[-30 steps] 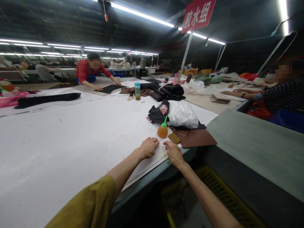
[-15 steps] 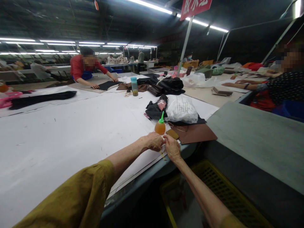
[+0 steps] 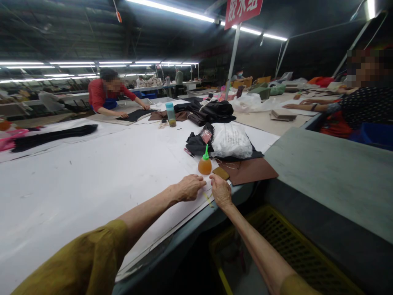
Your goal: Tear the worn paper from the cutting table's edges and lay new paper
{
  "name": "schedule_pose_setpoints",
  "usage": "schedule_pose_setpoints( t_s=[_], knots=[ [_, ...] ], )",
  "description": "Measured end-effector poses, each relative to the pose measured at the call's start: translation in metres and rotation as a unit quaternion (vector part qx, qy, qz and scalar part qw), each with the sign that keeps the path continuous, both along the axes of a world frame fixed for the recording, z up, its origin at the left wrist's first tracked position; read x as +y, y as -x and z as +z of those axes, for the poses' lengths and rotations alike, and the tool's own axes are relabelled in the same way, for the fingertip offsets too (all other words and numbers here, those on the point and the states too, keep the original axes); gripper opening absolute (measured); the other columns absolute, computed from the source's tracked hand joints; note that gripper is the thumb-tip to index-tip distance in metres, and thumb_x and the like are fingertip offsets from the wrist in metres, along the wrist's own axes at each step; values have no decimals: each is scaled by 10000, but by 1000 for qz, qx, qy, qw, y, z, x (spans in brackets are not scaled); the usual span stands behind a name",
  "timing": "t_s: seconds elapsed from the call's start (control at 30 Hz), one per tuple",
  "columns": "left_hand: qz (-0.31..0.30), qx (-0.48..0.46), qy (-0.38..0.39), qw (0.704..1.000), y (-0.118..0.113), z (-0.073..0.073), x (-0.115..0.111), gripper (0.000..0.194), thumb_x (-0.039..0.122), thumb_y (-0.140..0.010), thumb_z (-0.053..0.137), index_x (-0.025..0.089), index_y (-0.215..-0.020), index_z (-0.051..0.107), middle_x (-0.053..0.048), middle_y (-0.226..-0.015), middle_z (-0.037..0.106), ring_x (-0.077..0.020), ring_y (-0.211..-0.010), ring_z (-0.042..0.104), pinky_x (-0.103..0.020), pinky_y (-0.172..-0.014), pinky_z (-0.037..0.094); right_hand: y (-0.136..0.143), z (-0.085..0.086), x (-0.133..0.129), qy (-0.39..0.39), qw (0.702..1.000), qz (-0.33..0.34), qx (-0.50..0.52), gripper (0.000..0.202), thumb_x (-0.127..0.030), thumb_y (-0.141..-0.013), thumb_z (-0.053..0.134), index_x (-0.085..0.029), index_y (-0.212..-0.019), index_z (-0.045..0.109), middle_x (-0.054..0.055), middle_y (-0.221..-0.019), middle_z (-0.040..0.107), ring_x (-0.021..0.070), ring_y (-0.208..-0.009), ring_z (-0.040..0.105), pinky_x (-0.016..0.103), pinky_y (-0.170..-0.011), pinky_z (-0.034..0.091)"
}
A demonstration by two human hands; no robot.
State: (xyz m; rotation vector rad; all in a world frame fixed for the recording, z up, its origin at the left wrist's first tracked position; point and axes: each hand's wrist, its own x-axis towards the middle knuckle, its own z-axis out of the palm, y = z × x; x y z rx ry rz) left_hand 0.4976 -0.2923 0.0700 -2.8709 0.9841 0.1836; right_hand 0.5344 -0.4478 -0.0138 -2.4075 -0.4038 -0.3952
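Observation:
My left hand (image 3: 190,187) is just above the white-covered table (image 3: 101,184) near its front edge, fingers bent and pressed together. Across a small gap, my right hand (image 3: 221,191) is closed in a pinch, its fingertips pointing left. Whatever either hand pinches is too small to make out. Just beyond them stands an orange squeeze bottle (image 3: 204,166) with a green nozzle. A brown-yellow block (image 3: 221,173) lies by my right hand. Beneath the gap between the hands, thin yellow strips (image 3: 208,200) lie at the table edge.
Behind the bottle are a white plastic bag (image 3: 231,140) on black material and a brown sheet (image 3: 253,171). A blue-lidded bottle (image 3: 170,114) stands farther back. Below the edge sits a yellow crate (image 3: 288,241). One person (image 3: 106,92) works across the table, another (image 3: 365,106) at right.
My hands were together and have come apart; the left has moved left, while the right has stayed nearly in place. The view has shifted slightly.

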Motion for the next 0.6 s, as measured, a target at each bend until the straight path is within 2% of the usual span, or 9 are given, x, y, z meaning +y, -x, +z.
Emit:
schedule_pose_setpoints(
  t_s=[0.17,0.27,0.43,0.6],
  knots=[
    [14,-24,-10,1000,-3,-15,2,177,88,-708,496,130,-870,553,-106,-925,586,-224,-858,577,-338,-805,466,-1,-2,0,-3,1000,-2,-1,239,-20,-862,455,-168,-976,604,19,-934,632,167,-873,569,209,-764,363],
    [15,-33,-19,999,-5,-17,2,150,87,-713,499,126,-846,558,-106,-901,589,-226,-827,580,-340,-763,467,-1,-2,0,-1,1000,-2,-1,243,-13,-856,459,-173,-968,603,13,-908,631,161,-841,572,208,-743,364],
    [7,-55,-18,998,-4,-6,1,198,92,-715,483,138,-899,542,-104,-932,583,-243,-890,554,-363,-775,433,0,-1,0,2,1000,-5,-1,236,-15,-850,470,-174,-966,600,12,-893,630,166,-826,571,219,-716,359],
    [6,-26,-24,999,-6,16,3,143,137,-677,497,156,-798,570,-89,-852,595,-244,-872,559,-411,-856,380,-1,-2,0,4,1000,-10,3,236,-26,-858,460,-181,-969,598,13,-881,629,171,-832,572,221,-721,356]
  ],
)
